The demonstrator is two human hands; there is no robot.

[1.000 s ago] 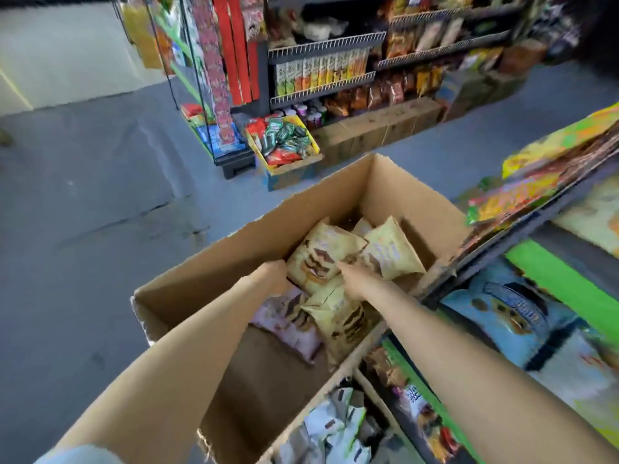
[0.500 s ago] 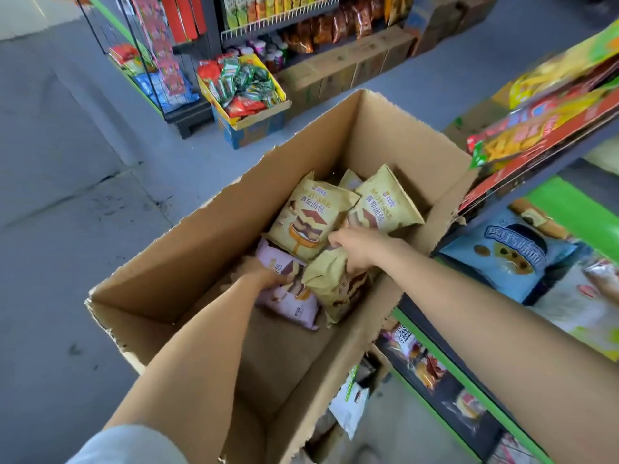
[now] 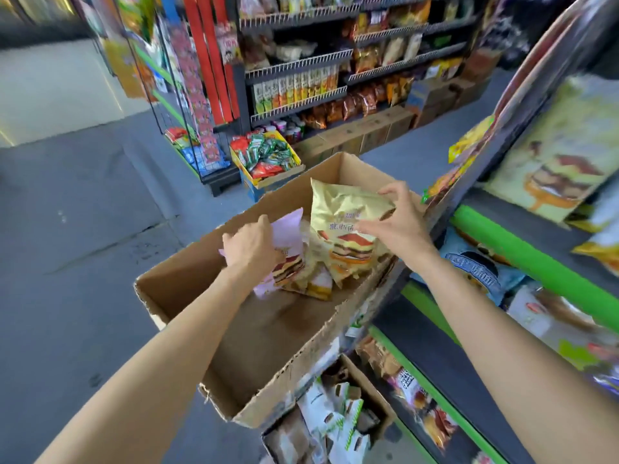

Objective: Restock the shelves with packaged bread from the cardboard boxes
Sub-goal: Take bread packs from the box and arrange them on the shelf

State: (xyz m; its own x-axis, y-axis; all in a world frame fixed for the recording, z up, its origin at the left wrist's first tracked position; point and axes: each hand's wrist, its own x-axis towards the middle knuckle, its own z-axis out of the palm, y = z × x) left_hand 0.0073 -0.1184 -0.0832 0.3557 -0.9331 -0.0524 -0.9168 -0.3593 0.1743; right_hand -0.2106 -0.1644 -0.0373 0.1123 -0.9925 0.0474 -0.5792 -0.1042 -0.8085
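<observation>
An open cardboard box [image 3: 187,259] sits against the shelf on the right. Several yellow bread packs lie in its far end. My right hand [image 3: 398,226] grips one yellow bread pack [image 3: 341,222] by its right edge and holds it upright above the box. My left hand [image 3: 251,246] grips a pink bread pack [image 3: 288,226], lifted partly off the pile. The rest of the pile [image 3: 311,279] is half hidden behind both packs.
The shelf with green edges [image 3: 522,249] on the right holds blue and yellow packs. A smaller box of white packs [image 3: 335,426] stands on the floor below. Across the grey aisle stand snack racks [image 3: 301,78] and a yellow display bin [image 3: 264,155].
Both hands have risen from inside the box, each lifting a pack: the right a yellow one, the left a pink one. The camera tilted up toward the aisle.
</observation>
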